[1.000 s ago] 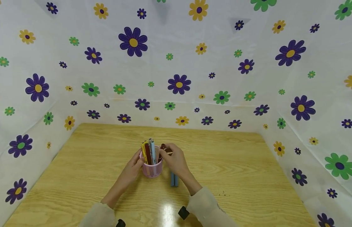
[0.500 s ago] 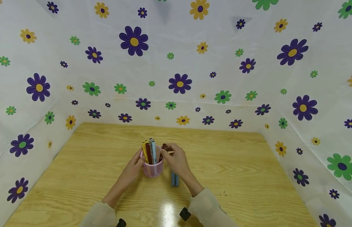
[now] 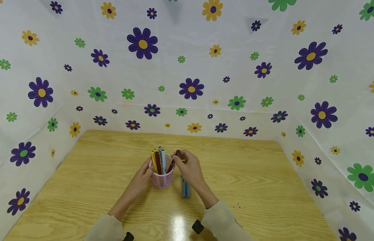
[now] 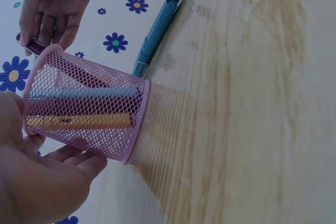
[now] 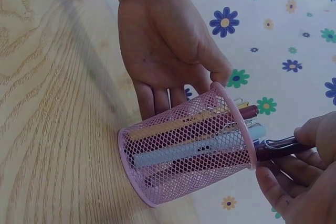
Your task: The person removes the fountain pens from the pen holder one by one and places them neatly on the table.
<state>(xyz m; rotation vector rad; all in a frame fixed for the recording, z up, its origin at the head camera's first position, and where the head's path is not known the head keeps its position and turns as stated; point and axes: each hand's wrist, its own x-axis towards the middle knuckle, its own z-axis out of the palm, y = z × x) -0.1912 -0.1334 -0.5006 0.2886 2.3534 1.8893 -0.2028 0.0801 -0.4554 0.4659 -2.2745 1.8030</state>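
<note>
A pink mesh pen holder (image 3: 162,181) stands on the table, with yellow, light blue, grey and dark red pens inside. My left hand (image 3: 139,178) grips its left side, thumb by the rim and fingers round the mesh in the left wrist view. At the rim's right side, my right hand (image 3: 190,170) pinches the upper end of a dark red pen (image 5: 275,149) with a metal clip. That pen leans to the right, its lower part inside the holder. Two teal pens (image 3: 185,188) lie side by side on the table, just right of the holder and partly under my right hand.
The wooden table (image 3: 253,174) is walled at the back and sides by a white flower-print sheet (image 3: 175,73). A few small dark specks (image 3: 239,205) dot the tabletop to the right of my right forearm.
My right hand has shifted slightly up and to the right, drawing the dark red pen a little higher and tilting it outward. My left hand keeps its hold on the pen holder.
</note>
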